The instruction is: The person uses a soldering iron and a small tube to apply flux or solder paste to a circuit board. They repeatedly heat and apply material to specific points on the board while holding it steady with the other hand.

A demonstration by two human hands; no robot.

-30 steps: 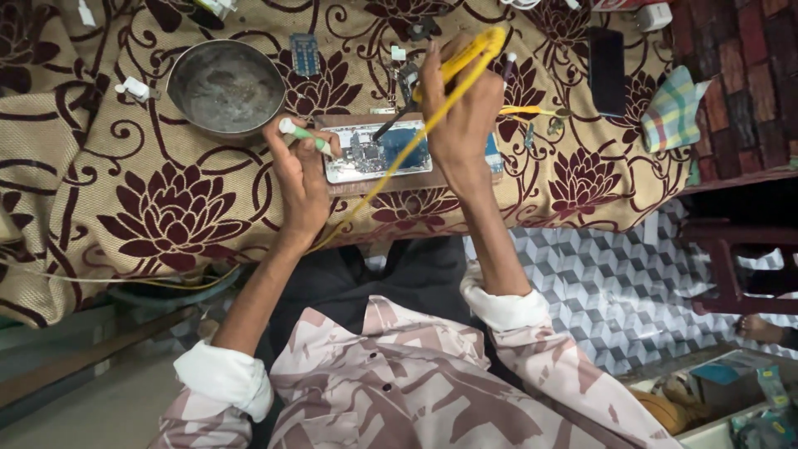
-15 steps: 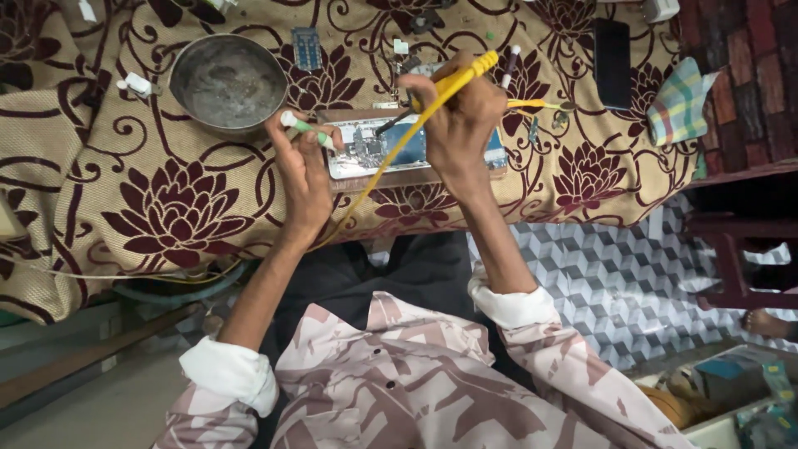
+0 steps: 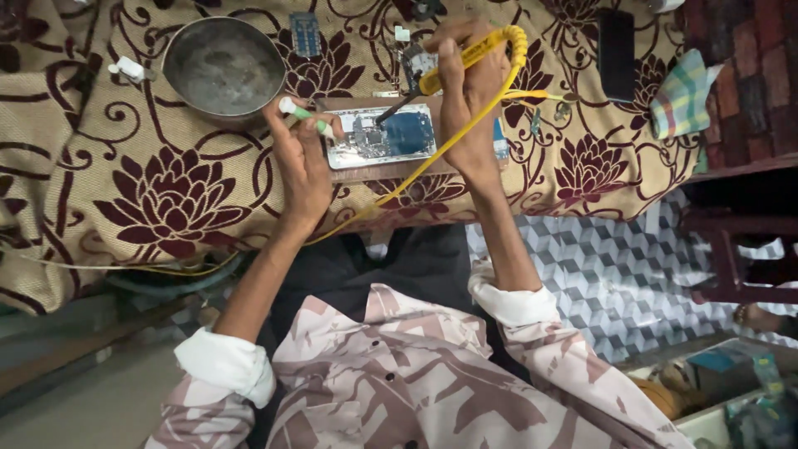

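Opened phone (image 3: 382,135): near the desk's front edge, internals exposed; likely fragile, best steadied by its rim. Left hand (image 3: 301,162): closed on a green-and-white tube (image 3: 303,115) beside the phone. Right hand (image 3: 467,91): gripping the yellow soldering iron (image 3: 465,60), tip on the board. Metal bowl (image 3: 224,66): behind-left.

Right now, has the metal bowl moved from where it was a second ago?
No. The metal bowl keeps its spot above the big flower on the patterned cloth.

Soft, even daylight; faint shadows, mild edge blur, no glare.
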